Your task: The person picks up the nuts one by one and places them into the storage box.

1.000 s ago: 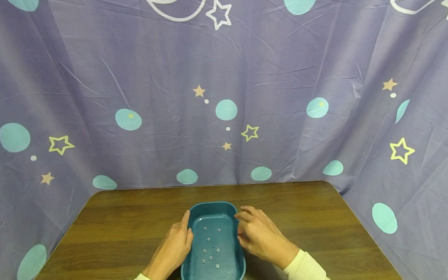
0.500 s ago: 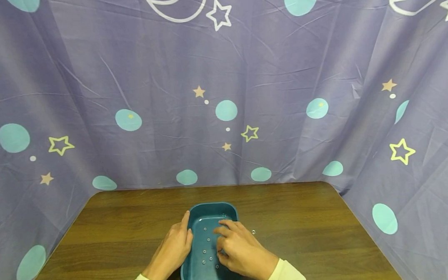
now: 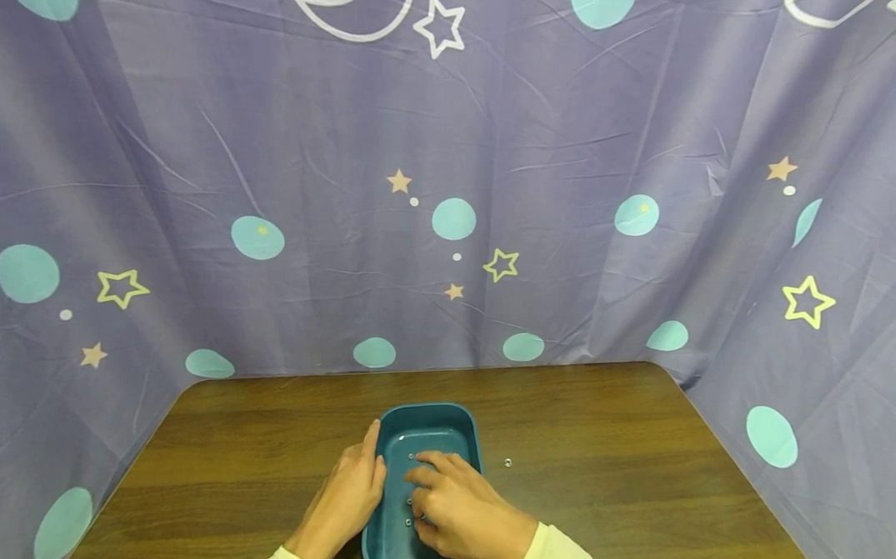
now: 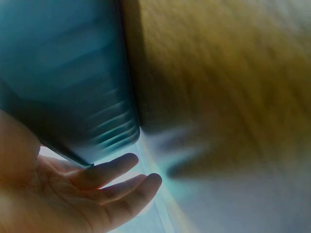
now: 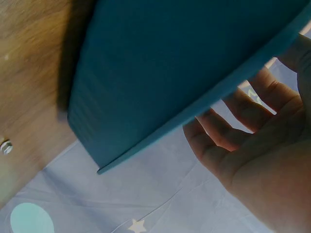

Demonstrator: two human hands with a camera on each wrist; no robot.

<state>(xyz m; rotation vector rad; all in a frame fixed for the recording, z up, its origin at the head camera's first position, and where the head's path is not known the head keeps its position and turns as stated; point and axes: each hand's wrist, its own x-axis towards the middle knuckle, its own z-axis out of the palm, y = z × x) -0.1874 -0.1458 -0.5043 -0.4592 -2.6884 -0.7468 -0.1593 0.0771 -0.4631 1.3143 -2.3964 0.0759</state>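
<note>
A deep blue-green rectangular tray (image 3: 454,412) stands on the wooden table in the head view. Several small metal nuts (image 3: 408,522) lie on its floor, some covered by my right hand. My left hand (image 3: 350,494) rests along the tray's left rim; the left wrist view shows its fingers (image 4: 130,201) extended, loosely bent. My right hand (image 3: 461,506) reaches in over the right rim, fingers bent and pointing down close over the nuts. Its fingertips are hidden behind the tray wall in the right wrist view, so I cannot tell whether they pinch a nut.
One nut (image 3: 508,463) lies on the wooden table (image 3: 614,464) to the right of the tray. Behind and at both sides hangs a purple curtain (image 3: 329,301) patterned with stars, moons and turquoise spots.
My right hand has gone from the tray's right rim to over its middle. A nut now lies on the table where that hand was. The left hand and tray have stayed put.
</note>
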